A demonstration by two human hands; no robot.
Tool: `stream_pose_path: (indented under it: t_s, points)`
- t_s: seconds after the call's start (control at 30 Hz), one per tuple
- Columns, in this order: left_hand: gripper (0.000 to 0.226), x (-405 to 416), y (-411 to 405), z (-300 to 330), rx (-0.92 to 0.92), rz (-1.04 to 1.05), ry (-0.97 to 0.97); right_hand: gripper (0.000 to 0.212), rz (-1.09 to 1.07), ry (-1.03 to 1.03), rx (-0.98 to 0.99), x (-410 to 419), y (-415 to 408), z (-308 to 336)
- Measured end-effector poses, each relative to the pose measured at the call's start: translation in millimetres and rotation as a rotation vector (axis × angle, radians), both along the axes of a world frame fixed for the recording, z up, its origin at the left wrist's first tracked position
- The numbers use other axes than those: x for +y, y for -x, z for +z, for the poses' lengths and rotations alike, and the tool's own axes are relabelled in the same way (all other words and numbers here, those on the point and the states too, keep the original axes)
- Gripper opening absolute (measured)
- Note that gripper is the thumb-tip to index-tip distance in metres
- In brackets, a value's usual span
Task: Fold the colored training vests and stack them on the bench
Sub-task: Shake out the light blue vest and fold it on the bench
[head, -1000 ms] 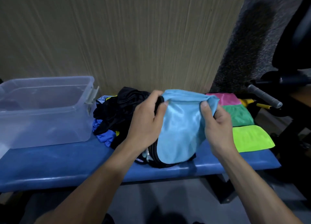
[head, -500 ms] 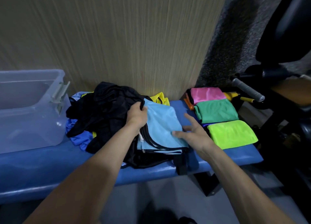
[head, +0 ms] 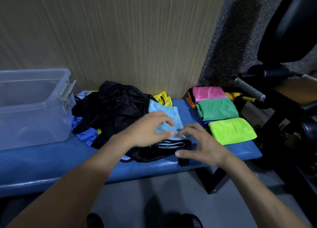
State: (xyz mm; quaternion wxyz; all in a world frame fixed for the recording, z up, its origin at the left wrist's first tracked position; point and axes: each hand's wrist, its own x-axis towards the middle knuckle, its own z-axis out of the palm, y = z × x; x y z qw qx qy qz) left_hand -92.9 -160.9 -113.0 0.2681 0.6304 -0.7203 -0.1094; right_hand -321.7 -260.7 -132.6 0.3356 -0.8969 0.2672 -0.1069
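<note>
At the far left a clear plastic bin sits on the blue counter, its latch facing the heap. Next to it lies the unfolded pile: black vests on top, darker blue and yellow ones poking out from under.

A second ago I had the light blue vest lifted by its top edge in both hands; now it lies flat against the near right side of that pile, black trim toward me. My left hand has let go of the cloth. Its grip is loose, fingers spread and a little bent over the vest, holding nothing. My right hand has come in from the side, fingers wide and thumb out, over the vest's right edge; motion blur keeps me from telling whether the fingertips touch the fabric. I judge this vest is laid down for smoothing and its first fold.

Further right on the counter are the folded ones: lime green vest nearest, green vest behind it, pink vest at the back, with orange showing beneath. So some vests are done and much of the pile remains.

Behind runs a wood-grain panel, then rough grey wall, with dark gym equipment at the far right and grey floor below.
</note>
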Motion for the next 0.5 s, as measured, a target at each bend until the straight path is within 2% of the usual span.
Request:
stream_pose_path:
  t_s: [0.03, 0.1, 0.17, 0.23, 0.33, 0.43, 0.5]
  points:
    - [0.041, 5, 7, -5, -0.07, -0.059, -0.04, 0.052, 0.032, 0.1, 0.033, 4, 2, -2]
    - [0.046, 10, 16, -17, -0.226, -0.05, -0.072, 0.051, 0.024, 0.299, 0.078, 14, 1, -8]
    - [0.033, 11, 16, -22, -0.29, 0.019, -0.038, 0.044, -0.006, 0.467, 0.104, 23, -2, -15]
    - [0.02, 12, 15, -19, -0.248, 0.052, -0.014, 0.035, -0.014, 0.591, 0.114, 27, -5, -20]
    - [0.017, 13, 11, -15, -0.21, 0.092, -0.024, 0.019, -0.043, 0.668, 0.045, 25, -2, -21]
    - [0.016, 17, 7, -13, -0.192, 0.102, -0.031, 0.022, -0.039, 0.672, 0.066, 24, 4, -22]
    - [0.02, 18, 8, -12, -0.25, 0.096, -0.057, 0.022, -0.029, 0.685, 0.08, 26, 7, -25]
